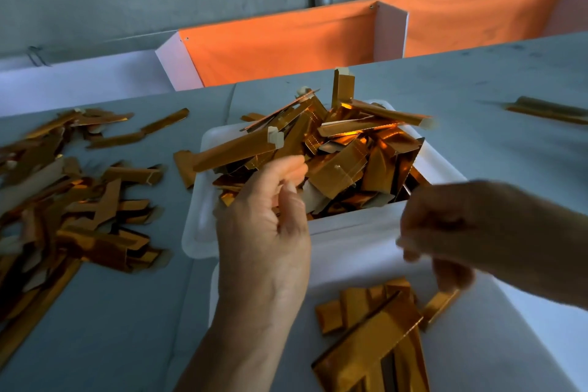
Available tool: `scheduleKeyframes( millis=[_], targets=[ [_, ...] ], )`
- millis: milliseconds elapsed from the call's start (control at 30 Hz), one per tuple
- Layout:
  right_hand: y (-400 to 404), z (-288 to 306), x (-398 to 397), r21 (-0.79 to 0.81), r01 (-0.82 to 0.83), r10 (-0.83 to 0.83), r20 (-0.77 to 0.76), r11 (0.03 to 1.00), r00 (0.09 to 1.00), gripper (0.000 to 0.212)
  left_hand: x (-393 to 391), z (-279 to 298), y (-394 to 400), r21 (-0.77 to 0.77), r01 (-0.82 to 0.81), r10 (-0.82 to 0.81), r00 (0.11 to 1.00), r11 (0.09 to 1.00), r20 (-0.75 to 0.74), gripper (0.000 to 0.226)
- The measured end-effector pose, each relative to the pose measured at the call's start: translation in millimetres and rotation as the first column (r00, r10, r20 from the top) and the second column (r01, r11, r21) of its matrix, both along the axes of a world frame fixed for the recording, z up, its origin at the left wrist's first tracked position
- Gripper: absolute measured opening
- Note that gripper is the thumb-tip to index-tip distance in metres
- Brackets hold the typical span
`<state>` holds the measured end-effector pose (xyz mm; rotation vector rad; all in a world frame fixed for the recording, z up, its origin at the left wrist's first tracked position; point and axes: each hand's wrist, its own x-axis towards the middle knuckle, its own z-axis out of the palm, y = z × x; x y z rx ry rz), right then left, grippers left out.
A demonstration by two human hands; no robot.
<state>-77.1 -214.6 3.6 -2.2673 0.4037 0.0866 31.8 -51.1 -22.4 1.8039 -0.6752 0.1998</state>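
Head view, read left to right: a loose heap of gold foil pieces (73, 210) lay spread on the grey table (127, 312) at 9 o'clock of the frame. Just right of it, at centre, stood a white bin (199, 226) piled above its rim with gold foil blanks (343, 162), several pointing toward 12 o'clock. The left hand (267, 232) hung over the bin's near-left corner, at 7 o'clock of the pile. Its fingers were loosely curled, the thumb stood apart from the forefinger, and no blank showed between them. Behind the bin, at 12 o'clock, hung an orange cloth (286, 41). At 5 o'clock of the bin, a shallow white tray (525, 344) held a small stack of folded gold pieces (372, 337). The right hand (445, 232) hovered over that tray, at 3 o'clock of the left hand, and was blurred. Its fingers were curled and the thumb pointed to 6 o'clock, its tip at the upper end of a narrow gold strip (440, 305) just beside the stack. Whether the thumb gripped or merely touched that strip could not be determined. At 2 o'clock of the frame, a lone gold piece (547, 110) lay on the table, well apart from the bin.
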Motion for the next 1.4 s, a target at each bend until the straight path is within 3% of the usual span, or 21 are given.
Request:
scheduleKeyframes(
  millis=[67, 133, 200, 300, 433, 500, 667, 800, 867, 1000, 1200, 1400],
  targets=[
    [-3.0, 7.3, 3.7, -0.032, 0.098, -0.087, 0.239, 0.995, 0.967, 0.006, 0.7, 0.0, 0.6, -0.014, -0.029, 0.03, 0.999, 0.999, 0.027, 0.031],
    [-3.2, 12.3, 9.9, -0.212, 0.182, -0.103, 0.339, 0.96, 0.935, 0.012, 1.2, 0.0, 0.2, -0.049, -0.07, 0.072, 0.997, 0.996, 0.042, 0.035],
    [-1.5, 13.4, 21.2, -0.364, 0.186, -0.056, 0.338, 0.913, 0.939, 0.012, 1.5, 0.3, -0.4, -0.069, -0.112, 0.115, 0.992, 0.991, 0.053, 0.038],
    [-1.7, 11.0, 49.8, -0.568, 0.129, 0.062, 0.305, 0.813, 0.95, 0.029, 2.0, -0.1, -0.7, -0.047, -0.117, 0.12, 0.99, 0.992, 0.071, 0.04],
    [2.3, 0.6, 88.0, -0.683, 0.021, 0.177, 0.219, 0.73, 0.96, 0.057, -0.7, 0.6, -1.4, -0.011, -0.097, 0.097, 0.991, 0.995, 0.086, 0.037],
    [7.3, -5.5, 99.4, -0.686, -0.039, 0.203, 0.16, 0.727, 0.966, 0.055, -1.9, 0.5, -2.4, 0.009, -0.088, 0.087, 0.991, 0.996, 0.098, 0.037],
    [6.3, -1.4, 98.3, -0.676, -0.075, 0.24, 0.154, 0.733, 0.959, 0.018, -0.7, 0.4, -1.9, 0.022, -0.107, 0.105, 0.99, 0.994, 0.091, 0.039],
    [-7.6, 4.6, 84.1, -0.543, 0.104, 0.165, 0.424, 0.833, 0.891, 0.009, 0.9, 0.7, -1.9, 0.001, -0.165, 0.164, 0.983, 0.986, 0.086, 0.043],
    [-7.5, 5.2, 77.7, -0.413, 0.158, 0.085, 0.513, 0.897, 0.854, 0.009, 1.7, 0.6, -1.9, -0.008, -0.183, 0.183, 0.98, 0.983, 0.083, 0.045],
    [-4.0, -7.3, 66.5, -0.155, 0.116, 0.0, 0.595, 0.981, 0.803, 0.026, 3.2, -1.3, -1.6, 0.055, -0.162, 0.158, 0.986, 0.985, 0.058, 0.051],
    [-1.5, -26.5, 72.2, -0.267, 0.161, 0.023, 0.576, 0.95, 0.817, 0.016, 6.1, -5.2, -2.6, 0.201, -0.127, 0.126, 0.992, 0.971, 0.019, 0.046],
    [-2.2, -28.7, 79.9, -0.306, 0.031, 0.116, 0.449, 0.951, 0.886, 0.038, 4.1, -5.4, -1.1, 0.32, -0.106, 0.103, 0.994, 0.941, 0.026, 0.038]
  ],
)
